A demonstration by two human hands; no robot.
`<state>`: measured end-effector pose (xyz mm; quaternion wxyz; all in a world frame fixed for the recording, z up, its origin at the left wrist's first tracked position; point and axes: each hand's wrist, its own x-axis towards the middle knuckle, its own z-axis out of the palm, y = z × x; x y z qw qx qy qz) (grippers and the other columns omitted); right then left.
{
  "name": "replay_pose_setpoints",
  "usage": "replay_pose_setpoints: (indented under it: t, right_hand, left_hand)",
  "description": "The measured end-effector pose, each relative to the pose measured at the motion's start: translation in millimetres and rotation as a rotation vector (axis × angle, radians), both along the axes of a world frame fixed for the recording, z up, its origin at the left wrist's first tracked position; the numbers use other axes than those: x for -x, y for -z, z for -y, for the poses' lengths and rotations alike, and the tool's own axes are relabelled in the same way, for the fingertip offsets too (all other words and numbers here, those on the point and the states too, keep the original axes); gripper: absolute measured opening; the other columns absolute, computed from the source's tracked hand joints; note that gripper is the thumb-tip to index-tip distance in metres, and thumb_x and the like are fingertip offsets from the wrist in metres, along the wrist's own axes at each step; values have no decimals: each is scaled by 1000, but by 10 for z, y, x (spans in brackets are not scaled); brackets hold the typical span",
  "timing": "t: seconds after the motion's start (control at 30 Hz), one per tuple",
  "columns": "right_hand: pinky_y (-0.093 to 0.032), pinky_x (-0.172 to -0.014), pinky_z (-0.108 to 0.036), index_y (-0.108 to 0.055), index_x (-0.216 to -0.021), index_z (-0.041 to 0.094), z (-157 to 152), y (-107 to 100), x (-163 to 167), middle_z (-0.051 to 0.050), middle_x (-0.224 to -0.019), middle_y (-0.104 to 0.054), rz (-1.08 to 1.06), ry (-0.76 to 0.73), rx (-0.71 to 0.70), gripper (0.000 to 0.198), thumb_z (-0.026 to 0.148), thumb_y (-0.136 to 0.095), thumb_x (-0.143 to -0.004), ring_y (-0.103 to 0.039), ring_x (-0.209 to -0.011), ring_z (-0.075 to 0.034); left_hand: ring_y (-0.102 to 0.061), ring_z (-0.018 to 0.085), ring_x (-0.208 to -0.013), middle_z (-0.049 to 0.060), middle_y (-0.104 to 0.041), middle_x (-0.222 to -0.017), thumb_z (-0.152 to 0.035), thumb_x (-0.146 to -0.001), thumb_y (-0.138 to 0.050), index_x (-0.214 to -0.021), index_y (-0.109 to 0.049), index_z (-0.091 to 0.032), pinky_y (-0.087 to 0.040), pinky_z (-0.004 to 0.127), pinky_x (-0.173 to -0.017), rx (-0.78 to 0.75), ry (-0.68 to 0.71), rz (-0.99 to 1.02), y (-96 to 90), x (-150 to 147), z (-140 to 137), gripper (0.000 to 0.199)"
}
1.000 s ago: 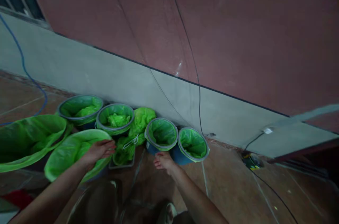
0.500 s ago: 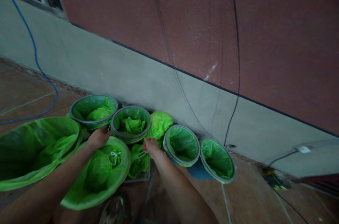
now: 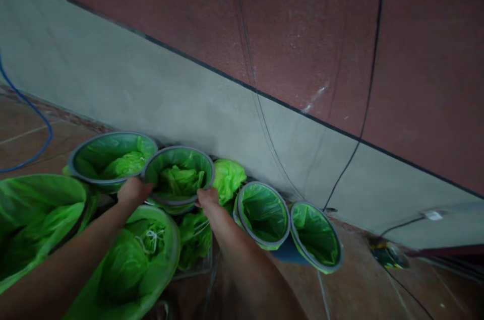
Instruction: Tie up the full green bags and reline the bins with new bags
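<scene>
A round trash bin (image 3: 209, 158) with a grey rim and a green liner stands near the wall, crumpled green plastic inside it. My left hand (image 3: 133, 192) is closed at the left side of its rim; the fingertips are partly hidden. At the front right of the same rim, my right hand (image 3: 207, 198) is closed with its fingers against the edge. Below my left hand is a wide green-lined bin (image 3: 172, 254) holding a tied green bag (image 3: 126, 257). Between my arms lies more green plastic (image 3: 192, 239) in a tray-like container.
Another grey-rimmed bin (image 3: 79, 175) is at the left, with a large green-lined bin (image 3: 22, 181) in front. Two lined bins (image 3: 260, 242) (image 3: 338, 252) stand to the right. A bunched green bag (image 3: 229, 176) rests by the wall (image 3: 170, 93). Cables hang down it; a blue hose (image 3: 47, 131) curves at left.
My hands have come up to the sides of the middle bin's rim and closed there. The view has moved nearer to the bins.
</scene>
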<state>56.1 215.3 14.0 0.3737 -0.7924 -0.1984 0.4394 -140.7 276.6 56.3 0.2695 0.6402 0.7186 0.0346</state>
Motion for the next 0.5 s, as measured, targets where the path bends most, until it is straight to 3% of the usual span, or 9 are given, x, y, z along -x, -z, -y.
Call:
replay_pose_setpoints:
  t: [0.17, 0.3, 0.4, 0.5]
  right_hand:
    - [-53, -47, -24, -55, -61, 18, 348, -1035, -190, 0, -56, -57, 69, -62, -176, 18, 12, -58, -79, -61, -51, -15]
    - [-50, -44, -20, -56, -61, 17, 974, -1925, -463, 4, -52, -55, 83, -77, -369, 17, 13, -57, -77, -54, -44, -10]
    - [-49, -44, -19, -57, -62, 15, 1669, -2419, -664, 4, -50, -57, 105, -69, -461, 12, 16, -59, -74, -53, -43, -9]
    - [-48, -43, -19, -59, -64, 15, 2459, -2670, -835, 2, -51, -59, 130, -43, -491, 11, 23, -61, -71, -53, -42, -9]
  left_hand:
    - [-67, 37, -108, 27, -71, -113, -45, -89, -43, -112, -66, -2, -51, 38, -79, -156, -18, -40, -1034, -64, 528, 54]
    - [-69, 34, -99, 20, -74, -101, -54, -88, -39, -104, -67, -12, -49, 36, -73, -343, -23, 7, -1838, -180, 1207, 53]
    - [-70, 33, -93, 14, -74, -93, -61, -84, -43, -97, -63, -18, -46, 35, -68, -408, 35, 85, -2228, -274, 1754, 50]
    - [-70, 31, -83, 8, -73, -82, -65, -78, -49, -95, -59, -21, -45, 34, -64, -414, 111, 174, -2374, -375, 2269, 48]
